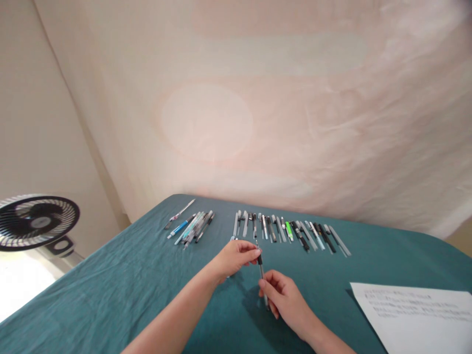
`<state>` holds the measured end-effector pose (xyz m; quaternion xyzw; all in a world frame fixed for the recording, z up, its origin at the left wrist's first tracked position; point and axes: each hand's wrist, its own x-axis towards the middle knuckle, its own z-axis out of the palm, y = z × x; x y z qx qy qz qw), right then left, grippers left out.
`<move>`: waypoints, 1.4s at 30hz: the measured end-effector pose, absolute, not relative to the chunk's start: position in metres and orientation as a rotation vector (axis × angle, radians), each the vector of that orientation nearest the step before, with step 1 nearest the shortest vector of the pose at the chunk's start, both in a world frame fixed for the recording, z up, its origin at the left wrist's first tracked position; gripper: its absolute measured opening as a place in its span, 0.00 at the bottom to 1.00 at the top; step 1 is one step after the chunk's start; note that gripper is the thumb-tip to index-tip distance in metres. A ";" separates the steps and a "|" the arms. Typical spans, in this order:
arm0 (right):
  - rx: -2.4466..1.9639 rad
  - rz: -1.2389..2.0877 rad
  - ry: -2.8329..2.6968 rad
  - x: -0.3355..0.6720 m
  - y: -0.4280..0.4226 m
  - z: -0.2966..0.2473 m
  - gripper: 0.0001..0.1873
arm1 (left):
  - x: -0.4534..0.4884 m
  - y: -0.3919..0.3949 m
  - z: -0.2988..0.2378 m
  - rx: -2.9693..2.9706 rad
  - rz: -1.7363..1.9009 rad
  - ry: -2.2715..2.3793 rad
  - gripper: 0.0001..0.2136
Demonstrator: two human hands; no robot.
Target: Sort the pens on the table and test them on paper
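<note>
The left hand (236,256) pinches the black upper section of a slim, clear-and-black plastic pen (262,271) while the right hand (283,295) grips its lower barrel, apparently steadying it aslant over the dark green cloth-covered table (110,295). Beyond, a spaced row of slender assorted pens (289,231) presumably keeps each distinct, unlike the overlapping pile of mixed pens (198,227) leftward.

– How's the light?
– Soft, fairly bright; the corner below the fan (44,222) burns out to white.
– Shadows?
– A faint, diffuse one on the green cloth (129,280), beside the right hand (283,295).
– And sharpness?
– Middling. Writing (409,301) on the paper (431,332) smears beyond reading, and the top right corner blurs into a dark smudge (463,6), perhaps the lens edge.
</note>
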<state>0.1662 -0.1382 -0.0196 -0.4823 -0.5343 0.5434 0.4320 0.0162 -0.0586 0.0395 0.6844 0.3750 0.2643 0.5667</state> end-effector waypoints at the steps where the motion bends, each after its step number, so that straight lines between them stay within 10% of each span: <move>1: -1.203 1.353 -1.335 0.166 -0.138 -0.020 0.19 | 0.016 -0.058 0.038 1.563 0.643 0.892 0.15; 28: -1.231 1.334 -1.515 0.164 -0.145 -0.017 0.14 | -0.031 -0.010 0.060 1.384 1.326 1.115 0.22; 42: -1.216 1.324 -1.379 0.163 -0.140 -0.022 0.18 | 0.021 -0.018 0.014 2.050 0.692 1.559 0.09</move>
